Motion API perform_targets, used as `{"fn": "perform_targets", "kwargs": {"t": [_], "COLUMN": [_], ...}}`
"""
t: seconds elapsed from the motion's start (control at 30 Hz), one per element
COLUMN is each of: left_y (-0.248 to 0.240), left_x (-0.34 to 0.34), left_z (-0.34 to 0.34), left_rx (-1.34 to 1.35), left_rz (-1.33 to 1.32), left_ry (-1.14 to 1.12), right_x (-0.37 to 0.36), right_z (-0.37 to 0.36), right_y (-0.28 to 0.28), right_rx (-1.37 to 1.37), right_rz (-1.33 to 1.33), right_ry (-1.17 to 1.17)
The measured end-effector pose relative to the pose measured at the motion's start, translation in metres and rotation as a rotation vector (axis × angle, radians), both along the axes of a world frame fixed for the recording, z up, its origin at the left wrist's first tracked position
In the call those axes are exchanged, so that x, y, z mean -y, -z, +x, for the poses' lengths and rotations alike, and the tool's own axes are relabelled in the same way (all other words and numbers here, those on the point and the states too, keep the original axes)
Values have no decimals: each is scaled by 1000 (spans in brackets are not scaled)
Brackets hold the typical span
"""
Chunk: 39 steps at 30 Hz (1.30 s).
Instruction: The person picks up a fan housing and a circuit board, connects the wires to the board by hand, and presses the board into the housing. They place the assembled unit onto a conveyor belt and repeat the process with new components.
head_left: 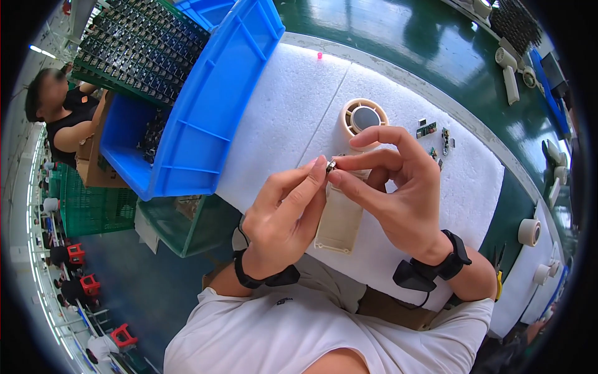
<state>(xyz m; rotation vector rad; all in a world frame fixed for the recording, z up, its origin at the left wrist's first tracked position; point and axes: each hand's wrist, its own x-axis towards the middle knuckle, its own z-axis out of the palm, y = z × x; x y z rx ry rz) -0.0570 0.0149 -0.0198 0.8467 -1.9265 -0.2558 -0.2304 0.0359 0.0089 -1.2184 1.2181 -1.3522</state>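
Note:
My left hand (280, 215) and my right hand (405, 193) meet above the middle of the white foam sheet. Between their fingertips is a small dark, metallic part (331, 166), too small and covered for its kind to show. Both hands are closed in a pinch on it. Beneath them lies a cream handheld fan housing: its round head (346, 118) with a grey centre points away from me, and its hollow handle shell (339, 221) points toward me. The fingers cover the neck between head and handle.
Several small circuit boards (427, 129) lie right of the fan head on the foam sheet (274, 118). At left, a blue bin (215, 118) holds stacked board panels (140, 47). A pink bead (319, 55) sits by the far edge. Another person (65, 118) stands beyond the bin.

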Motion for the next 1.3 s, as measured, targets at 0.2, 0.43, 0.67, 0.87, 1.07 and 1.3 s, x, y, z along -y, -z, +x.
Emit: {"fn": "perform_targets", "kwargs": {"t": [0.2, 0.43, 0.67, 0.87, 1.07, 1.3], "left_y": [3, 2, -16, -35, -46, -7], "left_x": [-6, 2, -2, 27, 122, 262], "left_z": [-9, -8, -10, 5, -62, -188], "left_rx": [93, 141, -632, -419, -298, -266], "left_rz": [-40, -53, 785, 1200, 1076, 1249], "left_ry": [-64, -64, 262, 484, 399, 581], "right_x": [-1, 3, 7, -3, 4, 6], "right_z": [-2, 1, 0, -7, -8, -8], "right_y": [4, 6, -1, 5, 17, 23], "right_rx": [15, -3, -18, 109, -43, -137], "right_rz": [12, -28, -70, -234, -446, -420], "right_ry": [55, 73, 26, 105, -283, -550]}}
